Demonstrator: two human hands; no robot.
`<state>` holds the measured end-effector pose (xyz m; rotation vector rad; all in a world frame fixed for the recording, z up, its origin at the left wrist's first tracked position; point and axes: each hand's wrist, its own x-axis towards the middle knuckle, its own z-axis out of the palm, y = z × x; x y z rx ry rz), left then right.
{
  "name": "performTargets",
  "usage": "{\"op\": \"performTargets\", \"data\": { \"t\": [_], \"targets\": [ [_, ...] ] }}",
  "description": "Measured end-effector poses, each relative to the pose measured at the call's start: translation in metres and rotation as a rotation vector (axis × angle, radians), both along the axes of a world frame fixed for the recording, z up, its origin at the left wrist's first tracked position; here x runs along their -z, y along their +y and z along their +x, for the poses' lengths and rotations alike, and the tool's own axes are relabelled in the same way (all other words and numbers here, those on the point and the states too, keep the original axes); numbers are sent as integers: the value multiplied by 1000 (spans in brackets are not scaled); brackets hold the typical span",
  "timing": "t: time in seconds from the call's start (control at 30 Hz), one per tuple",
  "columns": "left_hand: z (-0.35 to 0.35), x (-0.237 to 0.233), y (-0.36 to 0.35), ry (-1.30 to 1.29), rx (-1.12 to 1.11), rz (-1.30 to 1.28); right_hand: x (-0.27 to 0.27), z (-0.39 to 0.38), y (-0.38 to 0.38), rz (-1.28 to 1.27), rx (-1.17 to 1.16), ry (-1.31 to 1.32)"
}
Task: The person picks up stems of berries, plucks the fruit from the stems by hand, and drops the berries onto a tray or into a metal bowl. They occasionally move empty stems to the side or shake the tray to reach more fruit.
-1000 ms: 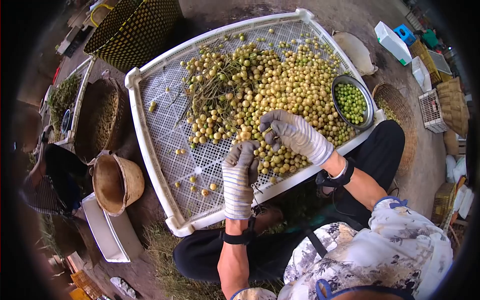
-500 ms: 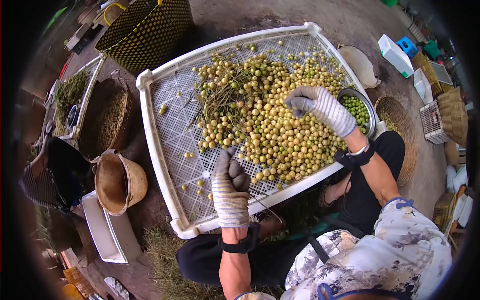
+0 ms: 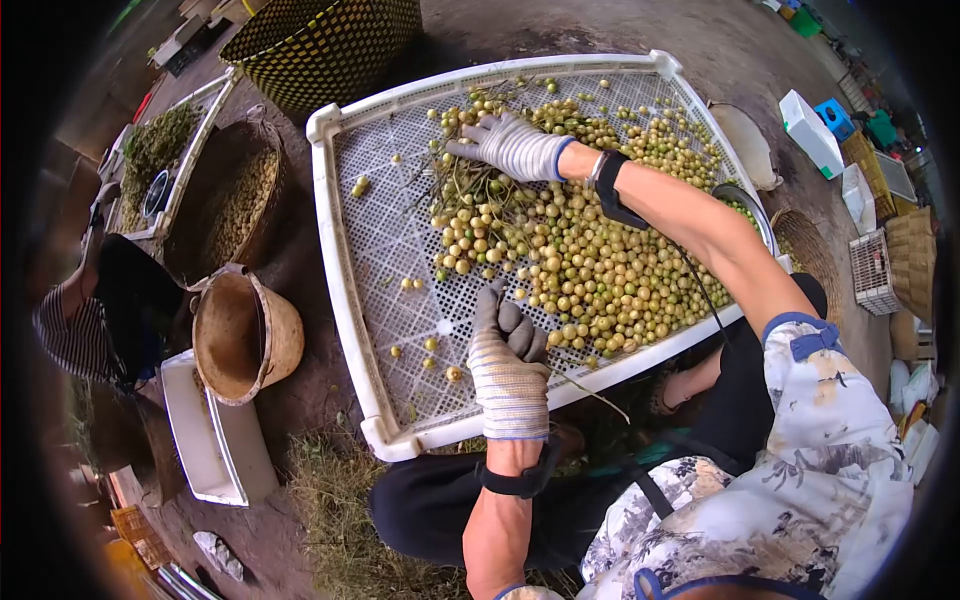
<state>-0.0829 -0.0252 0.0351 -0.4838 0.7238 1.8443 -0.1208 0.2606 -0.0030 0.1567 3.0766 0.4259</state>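
A white plastic mesh tray point(image 3: 350, 290) in front of me bears a heap of small round yellowish fruits point(image 3: 600, 285), with some green ones mixed in. At the heap's far left lies a tangle of stems with fruits point(image 3: 465, 195). My right hand point(image 3: 515, 145), in a striped grey-palmed glove, reaches over this tangle with its fingers apart. My left hand point(image 3: 510, 360), gloved alike, is closed above the tray's near side. A thin bare stem point(image 3: 595, 393) sticks out of it to the right. My right forearm partly covers a metal bowl point(image 3: 765, 225) of green fruits.
A yellow-and-black woven basket point(image 3: 320, 50) stands behind the tray. On the left are a brown bucket point(image 3: 285, 340), a white box point(image 3: 215, 450), a fruit-filled basket point(image 3: 245, 205) and another person point(image 3: 75, 325). Stripped stems point(image 3: 335, 500) lie on the floor near my leg.
My right hand has moved left and away from me, from above the fruits to the stem tangle, and its fingers have spread. My left hand remains closed with the stem. The view has shifted slightly.
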Motion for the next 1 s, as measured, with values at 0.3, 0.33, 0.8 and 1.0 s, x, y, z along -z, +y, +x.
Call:
{"op": "performTargets", "data": {
  "t": [0.3, 0.33, 0.8, 1.0],
  "targets": [
    [3, 5, 1, 9, 32, 37, -21, -54, 2, 76, -192, 326],
    [4, 7, 1, 0, 34, 28, -24, -60, -4, 91, -249, 410],
    [10, 17, 5, 29, -77, -106, -70, -21, -14, -372, 137, 191],
    [22, -5, 0, 283, 51, -164, -58, -54, -18, -438, 336, 59]
  ]
}}
